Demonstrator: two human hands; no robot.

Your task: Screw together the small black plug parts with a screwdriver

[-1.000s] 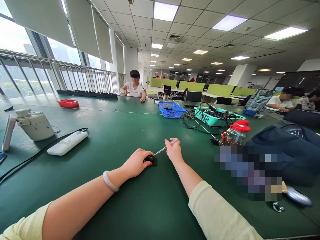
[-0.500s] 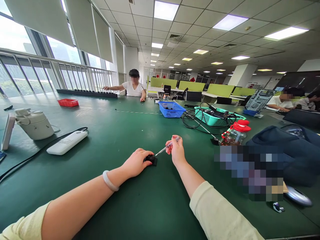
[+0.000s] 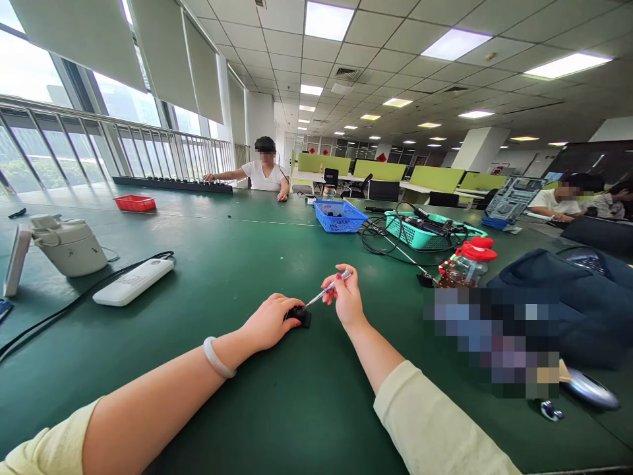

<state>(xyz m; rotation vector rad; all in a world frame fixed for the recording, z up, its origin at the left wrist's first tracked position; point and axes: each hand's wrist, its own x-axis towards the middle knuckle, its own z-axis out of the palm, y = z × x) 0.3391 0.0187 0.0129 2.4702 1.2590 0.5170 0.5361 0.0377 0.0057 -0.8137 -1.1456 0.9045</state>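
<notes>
My left hand [image 3: 270, 322] rests on the green table [image 3: 237, 264] with its fingers curled over a small black part [image 3: 301, 315], pressing it down. My right hand [image 3: 347, 298] is closed round the clear handle of a small screwdriver [image 3: 329, 289]. The screwdriver slants down to the left and its metal tip meets the black part. A pale bangle sits on my left wrist.
A white power bank [image 3: 132, 282] with a black cable and a white kettle-like appliance [image 3: 66, 245] lie left. Blue basket [image 3: 339, 216], teal basket [image 3: 424, 230] with cables, a red-lidded bottle [image 3: 465, 262] and a dark bag [image 3: 568, 297] stand right. A person [image 3: 264, 173] sits at the far end.
My right hand has shifted slightly up and left, turning the screwdriver handle in its fingers. The person at the far end has stretched an arm out to the left. My left hand stayed put.
</notes>
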